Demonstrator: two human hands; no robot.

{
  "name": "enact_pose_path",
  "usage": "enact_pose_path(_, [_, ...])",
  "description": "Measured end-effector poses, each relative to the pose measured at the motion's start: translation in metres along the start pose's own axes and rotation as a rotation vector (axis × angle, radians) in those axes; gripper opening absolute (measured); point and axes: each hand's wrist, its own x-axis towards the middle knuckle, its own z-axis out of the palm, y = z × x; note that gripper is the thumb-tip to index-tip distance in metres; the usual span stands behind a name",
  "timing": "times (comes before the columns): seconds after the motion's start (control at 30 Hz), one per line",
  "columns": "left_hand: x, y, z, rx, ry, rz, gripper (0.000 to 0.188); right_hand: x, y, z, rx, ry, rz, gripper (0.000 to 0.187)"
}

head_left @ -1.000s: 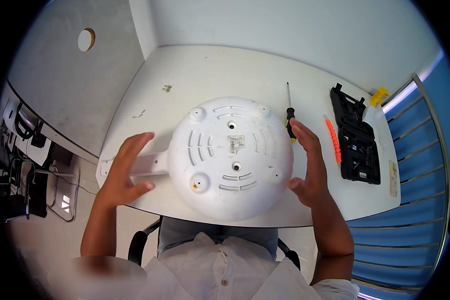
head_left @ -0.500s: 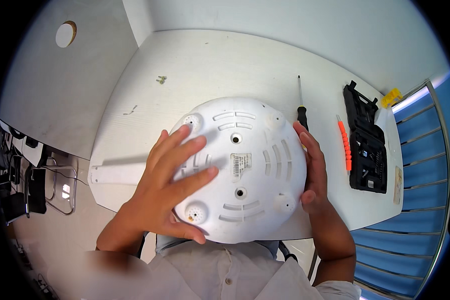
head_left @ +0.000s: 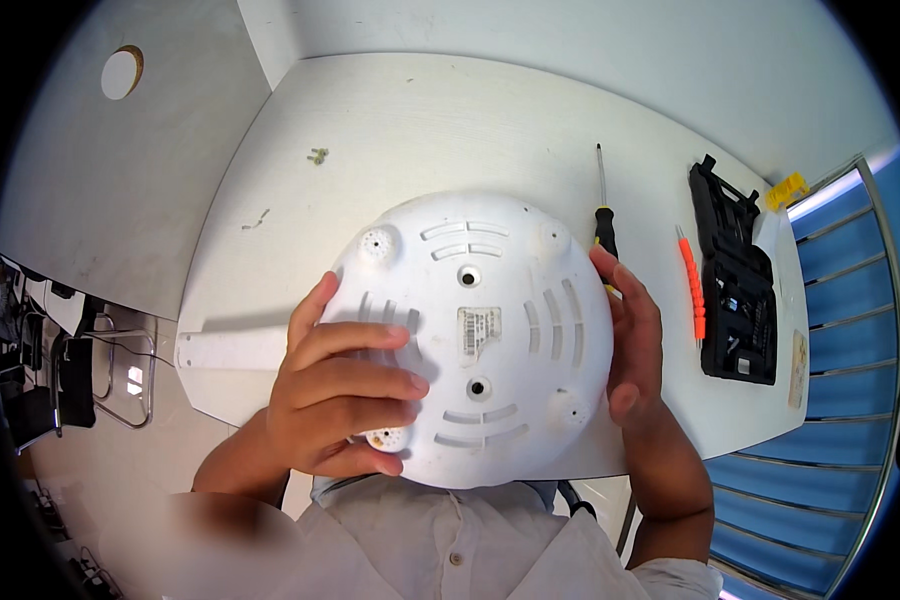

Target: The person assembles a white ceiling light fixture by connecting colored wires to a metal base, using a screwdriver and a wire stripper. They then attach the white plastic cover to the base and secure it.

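Observation:
A white round plastic appliance base (head_left: 515,340) lies underside up at the table's near edge, partly overhanging it. Slotted vents, round feet, two dark screw holes and a torn label show on it. My left hand (head_left: 345,390) rests on its left part, fingers stretched over the vents and the thumb by the lower left foot. Against the right rim, my right hand (head_left: 635,340) curves round the edge and steadies it. A flat white bar (head_left: 230,348) sticks out leftward behind my left hand; whether it joins the base is hidden.
Beyond the right rim lies a black-and-yellow screwdriver (head_left: 604,215). An orange flexible shaft (head_left: 692,290) sits beside an opened black tool case (head_left: 738,310). Several small screws (head_left: 317,157) and thin bits (head_left: 257,220) lie far left. A metal railing (head_left: 840,320) stands at right.
My left hand has slid down and toward the near side of the base, baring the upper left foot, and its fingers have come closer together. My right hand stays at the rim.

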Motion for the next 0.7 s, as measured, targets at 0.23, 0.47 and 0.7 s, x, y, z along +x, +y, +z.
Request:
enact_pose_path(0.23, [0.002,0.001,0.004,-0.018,0.040,-0.011,0.040,0.007,-0.009,0.014,0.086,0.072,-0.007,0.103])
enact_pose_path(0.47, [0.004,0.005,0.008,0.041,0.086,0.006,0.038,0.007,-0.012,0.012,0.113,0.133,-0.025,0.108])
enact_pose_path(0.7, [0.038,0.017,-0.006,-0.061,0.123,-0.099,0.033,0.026,-0.037,0.004,0.069,0.196,-0.028,0.097])
